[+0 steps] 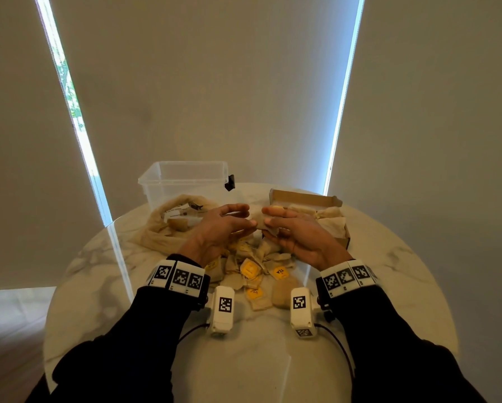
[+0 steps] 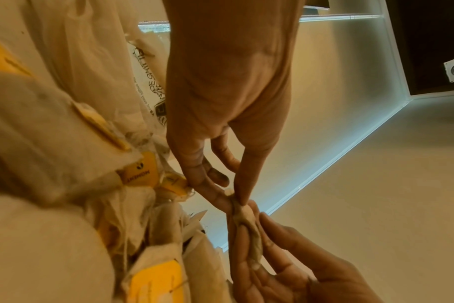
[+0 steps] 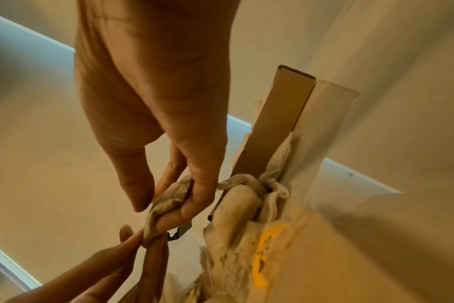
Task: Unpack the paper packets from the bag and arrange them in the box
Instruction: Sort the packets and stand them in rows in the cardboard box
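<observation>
Right at the fingertips, both hands pinched one packet between them at frame centre: the left hand had thumb and forefinger nipped on one end, the right hand curled fingers and thumb round the other. It looked feather-light, soft and crumpled, thin paper that would likely tear if tugged, so its edges seemed the place to hold. Below the hands, lower centre, lay the pile, limp beige squares with yellow tags. At centre left slumped the bag, floppy netted cloth, a few pieces showing in its mouth. At centre right sat the box, stiff brown card, with several packets already inside. Behind the bag stood a clear tub, hard plastic, all on the glossy marbled table.
</observation>
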`<state>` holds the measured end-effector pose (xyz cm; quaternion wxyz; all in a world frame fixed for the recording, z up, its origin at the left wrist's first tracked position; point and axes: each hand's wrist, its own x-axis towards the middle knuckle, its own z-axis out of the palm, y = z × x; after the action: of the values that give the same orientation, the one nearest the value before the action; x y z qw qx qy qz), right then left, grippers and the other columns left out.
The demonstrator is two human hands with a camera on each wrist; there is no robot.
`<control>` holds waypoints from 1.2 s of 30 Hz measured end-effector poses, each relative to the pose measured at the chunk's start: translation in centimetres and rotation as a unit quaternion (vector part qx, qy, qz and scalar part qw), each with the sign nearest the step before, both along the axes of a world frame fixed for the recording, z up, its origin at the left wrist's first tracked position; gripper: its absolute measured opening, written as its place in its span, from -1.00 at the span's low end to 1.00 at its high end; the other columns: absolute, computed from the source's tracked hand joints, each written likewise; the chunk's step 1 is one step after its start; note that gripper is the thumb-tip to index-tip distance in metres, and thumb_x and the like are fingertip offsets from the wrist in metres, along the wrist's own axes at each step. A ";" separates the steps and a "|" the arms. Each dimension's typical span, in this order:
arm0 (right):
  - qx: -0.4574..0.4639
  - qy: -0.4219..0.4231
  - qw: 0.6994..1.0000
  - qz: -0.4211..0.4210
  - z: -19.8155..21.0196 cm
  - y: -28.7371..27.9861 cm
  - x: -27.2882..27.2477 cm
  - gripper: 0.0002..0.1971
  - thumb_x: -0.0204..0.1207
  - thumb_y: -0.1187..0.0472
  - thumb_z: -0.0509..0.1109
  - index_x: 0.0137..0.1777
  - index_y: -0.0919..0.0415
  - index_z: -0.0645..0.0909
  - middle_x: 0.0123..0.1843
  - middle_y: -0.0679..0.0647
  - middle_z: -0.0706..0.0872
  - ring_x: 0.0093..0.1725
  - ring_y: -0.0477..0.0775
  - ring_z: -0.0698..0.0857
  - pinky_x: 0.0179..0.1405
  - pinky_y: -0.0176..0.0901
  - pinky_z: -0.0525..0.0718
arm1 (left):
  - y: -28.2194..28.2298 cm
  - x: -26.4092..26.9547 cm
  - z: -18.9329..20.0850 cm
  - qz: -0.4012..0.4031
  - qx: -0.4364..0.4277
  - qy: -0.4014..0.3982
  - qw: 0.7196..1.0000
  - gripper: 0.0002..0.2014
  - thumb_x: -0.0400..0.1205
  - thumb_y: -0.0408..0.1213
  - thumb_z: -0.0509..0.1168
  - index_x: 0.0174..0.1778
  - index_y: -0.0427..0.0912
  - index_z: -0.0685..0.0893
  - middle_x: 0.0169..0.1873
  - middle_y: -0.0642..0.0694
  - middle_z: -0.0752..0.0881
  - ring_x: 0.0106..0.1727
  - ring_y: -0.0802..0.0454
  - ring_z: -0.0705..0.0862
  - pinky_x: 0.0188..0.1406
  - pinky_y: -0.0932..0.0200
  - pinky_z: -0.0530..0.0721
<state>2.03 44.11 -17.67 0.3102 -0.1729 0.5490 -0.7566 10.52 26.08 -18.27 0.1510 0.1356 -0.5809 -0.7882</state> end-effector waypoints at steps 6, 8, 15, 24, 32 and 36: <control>-0.003 -0.029 0.999 0.016 0.3 0.0 0.5 -0.63 0.71 0.52 0.40 0.48 0.35 0.69 0.41 0.35 0.79 0.38 0.28 0.82 0.25 0.04 0.88 | -0.1 0.0 0.0 -0.001 -0.001 -0.005 1.000 -0.56 0.49 -0.64 0.60 0.28 -0.30 0.77 0.33 -0.33 0.74 0.27 -0.26 0.85 0.24 -0.05 0.86; -0.006 -0.039 0.999 0.015 0.5 0.1 0.6 -0.62 0.71 0.54 0.38 0.49 0.36 0.68 0.41 0.37 0.78 0.36 0.29 0.83 0.23 0.02 0.88 | -0.1 0.0 0.0 0.000 -0.010 -0.012 1.000 -0.59 0.53 -0.62 0.58 0.27 -0.26 0.78 0.31 -0.29 0.75 0.22 -0.21 0.86 0.22 -0.05 0.87; -0.005 -0.046 0.999 0.020 0.9 0.4 0.9 -0.59 0.73 0.55 0.35 0.53 0.32 0.65 0.42 0.37 0.76 0.39 0.33 0.80 0.22 0.07 0.88 | -0.1 0.3 0.3 -0.102 -0.056 -0.037 0.993 -0.74 0.70 -0.41 0.49 0.30 -0.19 0.84 0.21 -0.25 0.88 0.20 -0.15 0.88 0.31 -0.04 0.84; 0.021 -0.031 0.998 0.043 1.3 0.4 1.0 -0.64 0.79 0.54 0.26 0.46 0.29 0.70 0.41 0.36 0.79 0.43 0.25 0.79 0.27 -0.02 0.85 | -0.2 0.1 0.2 -0.067 -0.099 -0.069 0.991 -0.76 0.70 -0.51 0.44 0.26 -0.29 0.87 0.10 -0.21 0.91 0.03 0.00 0.90 -0.14 0.29 0.82; 0.052 -0.007 0.998 0.026 1.6 0.6 1.0 -0.57 0.72 0.62 0.27 0.43 0.26 0.75 0.43 0.44 0.76 0.50 0.37 0.73 0.16 0.09 0.91 | -0.5 -0.2 -0.2 -0.080 -0.081 -0.058 0.992 -0.70 0.65 -0.46 0.53 0.30 -0.19 0.86 0.13 -0.27 0.90 0.10 -0.09 0.89 0.02 0.13 0.87; 0.069 -0.005 0.997 0.018 1.7 0.7 0.9 -0.56 0.73 0.60 0.27 0.46 0.25 0.73 0.35 0.41 0.78 0.40 0.36 0.80 0.23 0.19 0.89 | -0.7 -0.3 -0.3 -0.074 -0.094 -0.064 0.991 -0.71 0.66 -0.47 0.52 0.28 -0.18 0.88 0.15 -0.32 0.88 0.14 -0.22 0.86 0.21 -0.13 0.87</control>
<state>2.92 44.79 -15.95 0.3372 -0.1574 0.5952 -0.7122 10.19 25.42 -18.54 0.0670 0.1275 -0.6695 -0.7287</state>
